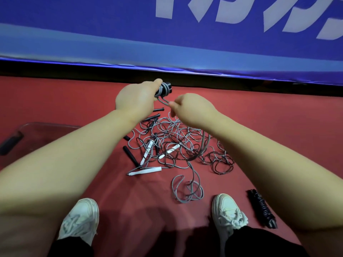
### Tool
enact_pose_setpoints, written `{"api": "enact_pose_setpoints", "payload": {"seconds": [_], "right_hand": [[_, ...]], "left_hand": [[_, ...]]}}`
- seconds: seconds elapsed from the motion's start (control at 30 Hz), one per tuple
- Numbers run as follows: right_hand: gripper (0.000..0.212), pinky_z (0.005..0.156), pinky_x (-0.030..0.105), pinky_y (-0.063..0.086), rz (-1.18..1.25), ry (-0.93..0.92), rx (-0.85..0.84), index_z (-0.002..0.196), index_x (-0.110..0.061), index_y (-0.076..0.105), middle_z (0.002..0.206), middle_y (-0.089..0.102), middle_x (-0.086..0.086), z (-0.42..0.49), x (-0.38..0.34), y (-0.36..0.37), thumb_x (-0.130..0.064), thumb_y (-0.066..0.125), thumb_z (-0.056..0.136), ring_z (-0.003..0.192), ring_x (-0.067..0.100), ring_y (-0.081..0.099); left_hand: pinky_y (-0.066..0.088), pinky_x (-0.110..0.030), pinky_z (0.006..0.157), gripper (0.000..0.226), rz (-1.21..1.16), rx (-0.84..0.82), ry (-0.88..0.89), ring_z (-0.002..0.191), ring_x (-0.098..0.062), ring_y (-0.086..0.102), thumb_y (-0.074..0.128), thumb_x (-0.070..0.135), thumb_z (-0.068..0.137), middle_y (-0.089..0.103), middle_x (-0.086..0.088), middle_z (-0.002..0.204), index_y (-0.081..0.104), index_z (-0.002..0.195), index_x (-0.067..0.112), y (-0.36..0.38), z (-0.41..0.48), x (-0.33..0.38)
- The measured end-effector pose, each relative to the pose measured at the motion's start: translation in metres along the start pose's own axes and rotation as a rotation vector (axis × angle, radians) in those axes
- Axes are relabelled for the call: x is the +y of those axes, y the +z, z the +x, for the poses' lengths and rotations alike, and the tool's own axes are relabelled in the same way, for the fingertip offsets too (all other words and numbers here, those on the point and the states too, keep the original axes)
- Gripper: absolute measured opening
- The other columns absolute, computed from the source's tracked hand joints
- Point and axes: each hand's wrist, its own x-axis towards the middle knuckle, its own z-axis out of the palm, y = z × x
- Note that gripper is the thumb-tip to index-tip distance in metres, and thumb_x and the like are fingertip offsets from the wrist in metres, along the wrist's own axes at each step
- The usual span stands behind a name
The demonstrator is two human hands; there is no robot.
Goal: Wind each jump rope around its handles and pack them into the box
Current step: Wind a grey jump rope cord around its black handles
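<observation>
Left hand [135, 98] grips black handles [164, 89] partly wound with grey rope [163, 101]; right hand [191, 110] pinches that rope.

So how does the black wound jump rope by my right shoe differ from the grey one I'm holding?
The black wound jump rope lies on the floor, fully coiled; the grey jump rope has a few turns on. The black one is untouched; the left hand grips the grey one, the right hand pinches its cord. Both have black handles.
</observation>
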Motion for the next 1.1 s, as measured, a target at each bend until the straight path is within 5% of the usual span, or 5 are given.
{"api": "enact_pose_setpoints", "payload": {"seconds": [0.3,0.43,0.63,0.93,1.1], "right_hand": [[0.037,0.032,0.013,0.012,1.034,0.334,-0.393,0.073,-0.011,0.051,0.039,0.027,-0.010,0.006,0.032,-0.041,-0.025,0.032,0.102,0.032,0.001,0.016],[0.028,0.035,0.013,0.016,0.890,0.328,-0.504,0.075,-0.012,0.055,0.041,0.028,-0.011,0.002,0.039,-0.042,-0.026,0.045,0.098,0.035,0.002,0.020],[0.017,0.070,0.028,0.044,-0.048,-0.239,-0.100,0.098,-0.018,0.070,0.086,0.067,-0.001,-0.009,0.037,-0.051,-0.031,0.065,0.087,0.079,0.014,0.059],[0.032,0.054,0.023,0.027,-0.353,-0.761,0.423,0.083,-0.018,0.071,0.075,0.065,0.000,-0.002,0.053,-0.035,-0.039,0.047,0.087,0.071,0.026,0.063],[0.049,0.059,0.028,0.037,-0.182,-0.594,0.367,0.079,-0.008,0.066,0.078,0.056,0.007,0.009,0.068,-0.019,-0.045,0.037,0.091,0.075,0.027,0.057]], "left_hand": [[0.050,-0.040,0.081,0.053,-0.005,-0.107,0.307,0.112,-0.032,0.056,0.049,0.025,0.096,0.054,0.001,0.135,0.032,0.145,0.037,-0.010,-0.008,0.011],[0.050,-0.039,0.076,0.054,0.086,-0.203,0.409,0.104,-0.034,0.058,0.049,0.030,0.096,0.060,-0.002,0.122,0.029,0.145,0.037,-0.014,-0.015,0.017],[0.044,-0.034,0.074,0.041,0.014,-0.328,0.461,0.105,-0.030,0.059,0.057,0.031,0.092,0.064,0.000,0.116,0.046,0.131,0.030,-0.019,-0.022,0.022],[0.028,-0.030,0.061,0.019,-0.267,-0.429,0.517,0.077,-0.024,0.055,0.066,0.026,0.087,0.058,0.005,0.076,0.059,0.102,0.018,-0.024,-0.025,0.021],[0.036,-0.021,0.062,0.034,-0.419,-0.414,0.521,0.070,-0.002,0.054,0.068,0.024,0.084,0.064,0.012,0.083,0.061,0.118,0.019,-0.034,-0.026,0.024]]}}
